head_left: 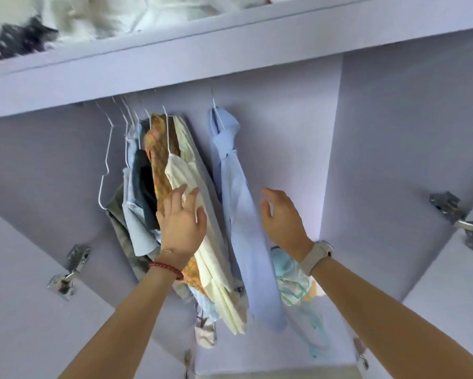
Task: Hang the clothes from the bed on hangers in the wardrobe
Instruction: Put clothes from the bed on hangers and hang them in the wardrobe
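My left hand (182, 222) lies flat, fingers straight, against the cream shirt (202, 214) at the edge of the bunched hanging clothes. My right hand (280, 217) hovers relaxed and empty just right of the light blue shirt (243, 214), not touching it as far as I can tell. That shirt hangs between my hands, long axis running down from its white wire hanger (214, 108), nearer my right. Beyond, one bare hanger (105, 165) waits at far left under the wardrobe shelf (229, 53).
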`<state>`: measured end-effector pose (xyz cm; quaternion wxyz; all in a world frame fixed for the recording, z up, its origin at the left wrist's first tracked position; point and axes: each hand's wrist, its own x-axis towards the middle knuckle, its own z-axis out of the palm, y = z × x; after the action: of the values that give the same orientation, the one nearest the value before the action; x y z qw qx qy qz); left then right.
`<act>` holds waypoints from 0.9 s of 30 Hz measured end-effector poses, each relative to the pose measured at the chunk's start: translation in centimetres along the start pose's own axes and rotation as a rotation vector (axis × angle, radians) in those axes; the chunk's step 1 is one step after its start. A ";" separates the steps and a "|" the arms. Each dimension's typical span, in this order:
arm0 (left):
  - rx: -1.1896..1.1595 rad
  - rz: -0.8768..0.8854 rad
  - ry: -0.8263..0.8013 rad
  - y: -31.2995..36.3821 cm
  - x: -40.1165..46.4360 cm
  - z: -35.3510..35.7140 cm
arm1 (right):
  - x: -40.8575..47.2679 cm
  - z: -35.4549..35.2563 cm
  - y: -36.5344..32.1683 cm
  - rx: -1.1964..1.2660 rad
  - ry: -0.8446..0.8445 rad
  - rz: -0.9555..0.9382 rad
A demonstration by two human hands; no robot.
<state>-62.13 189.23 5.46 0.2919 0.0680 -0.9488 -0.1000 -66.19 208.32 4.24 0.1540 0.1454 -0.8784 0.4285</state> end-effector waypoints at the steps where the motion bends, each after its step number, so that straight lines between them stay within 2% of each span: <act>1: 0.023 0.001 0.034 -0.3 1.6 -0.2 | 2.2 0.2 -1.1 0.022 0.026 -0.015; 4: 0.079 -0.051 0.094 -1.3 5.6 -0.5 | 7.8 0.7 -4.1 -0.011 0.041 -0.053; 8: 0.104 -0.188 -0.001 -2.8 8.5 0.4 | 12.1 2.2 -6.5 -0.211 -0.107 -0.020; 12: 0.129 -0.118 0.068 -4.0 8.6 2.0 | 14.0 3.4 -7.2 -0.378 -0.190 0.035; 19: 0.047 -0.044 0.171 -4.9 8.7 2.9 | 14.4 4.2 -8.5 -0.383 -0.268 0.217; 21: 0.036 -0.036 0.181 -5.2 8.7 3.3 | 14.1 4.6 -8.6 -0.343 -0.230 0.264; 27: 0.000 -0.016 0.169 -6.6 8.5 3.3 | 13.6 4.4 -8.0 -0.249 0.072 0.253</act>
<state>-70.54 181.71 5.87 0.3702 0.0837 -0.9202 -0.0961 -76.14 198.45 12.73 0.1472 -0.0021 -0.9298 0.3373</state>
